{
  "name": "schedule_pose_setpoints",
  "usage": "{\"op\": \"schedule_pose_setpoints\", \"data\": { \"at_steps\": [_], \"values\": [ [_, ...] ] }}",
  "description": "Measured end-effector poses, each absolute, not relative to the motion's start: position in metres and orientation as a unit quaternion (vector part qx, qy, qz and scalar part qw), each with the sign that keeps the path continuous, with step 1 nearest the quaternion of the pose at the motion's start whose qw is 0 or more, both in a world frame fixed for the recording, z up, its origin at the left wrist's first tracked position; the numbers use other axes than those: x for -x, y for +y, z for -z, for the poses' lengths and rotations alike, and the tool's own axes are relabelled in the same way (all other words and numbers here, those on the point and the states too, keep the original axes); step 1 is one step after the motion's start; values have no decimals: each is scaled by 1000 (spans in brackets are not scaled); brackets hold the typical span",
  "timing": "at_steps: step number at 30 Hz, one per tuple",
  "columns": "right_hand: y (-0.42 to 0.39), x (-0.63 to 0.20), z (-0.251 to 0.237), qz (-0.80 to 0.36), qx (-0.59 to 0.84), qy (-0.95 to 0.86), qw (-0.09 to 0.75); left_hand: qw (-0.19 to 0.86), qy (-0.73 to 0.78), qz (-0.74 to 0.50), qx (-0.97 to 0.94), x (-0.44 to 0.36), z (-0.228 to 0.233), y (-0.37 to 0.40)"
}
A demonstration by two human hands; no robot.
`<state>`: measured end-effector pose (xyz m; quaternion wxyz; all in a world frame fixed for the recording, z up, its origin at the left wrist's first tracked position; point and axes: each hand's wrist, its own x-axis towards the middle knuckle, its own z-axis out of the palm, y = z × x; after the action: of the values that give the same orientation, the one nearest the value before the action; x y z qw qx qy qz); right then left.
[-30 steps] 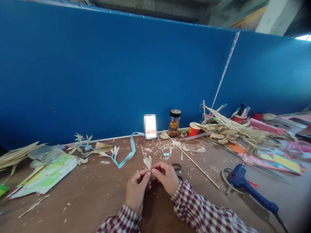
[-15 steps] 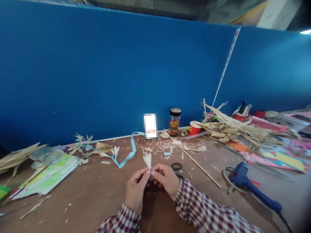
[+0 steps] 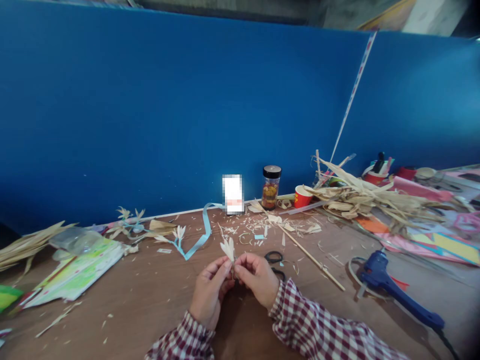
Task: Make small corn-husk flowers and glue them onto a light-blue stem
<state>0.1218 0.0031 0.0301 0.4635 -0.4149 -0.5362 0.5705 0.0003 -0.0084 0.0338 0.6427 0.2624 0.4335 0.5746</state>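
1. The left hand [image 3: 210, 292] and right hand [image 3: 257, 277] pinched a small husk flower [image 3: 228, 248] between their fingertips above the desk [image 3: 150, 295].
2. Black scissors [image 3: 274, 261] lay just beside the right hand.
3. A blue glue gun [image 3: 390, 289] lay well to the right.

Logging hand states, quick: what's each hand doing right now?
Left hand: closed, pinching the base of the small pale dried-husk flower.
Right hand: closed, pinching the same flower's base.

light: even, soft, moderately bright | glare: window corner top right blown out | shadows: faint on desk [image 3: 150, 295] | edges: wide-angle bending, dark lower-right vignette | focus: slightly soft throughout, one item pixelated
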Motion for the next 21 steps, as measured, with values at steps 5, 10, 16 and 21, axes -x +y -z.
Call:
{"op": "schedule_pose_setpoints", "data": {
  "at_steps": [5, 10, 16, 21],
  "values": [
    [2, -121, -28, -576, 406, -546, 452, 650, 417, -561, -298, 0, -32, -7],
    [0, -119, -28, -568, 405, -558, 450, 644, 398, -565, -327, 0, -28, -6],
    [-3, -117, -30, -569, 408, -555, 450, 635, 398, -579, -321, -2, -24, -7],
    [0, -118, -29, -570, 412, -537, 466, 652, 404, -559, -315, -2, -25, -6]
  ]
}}
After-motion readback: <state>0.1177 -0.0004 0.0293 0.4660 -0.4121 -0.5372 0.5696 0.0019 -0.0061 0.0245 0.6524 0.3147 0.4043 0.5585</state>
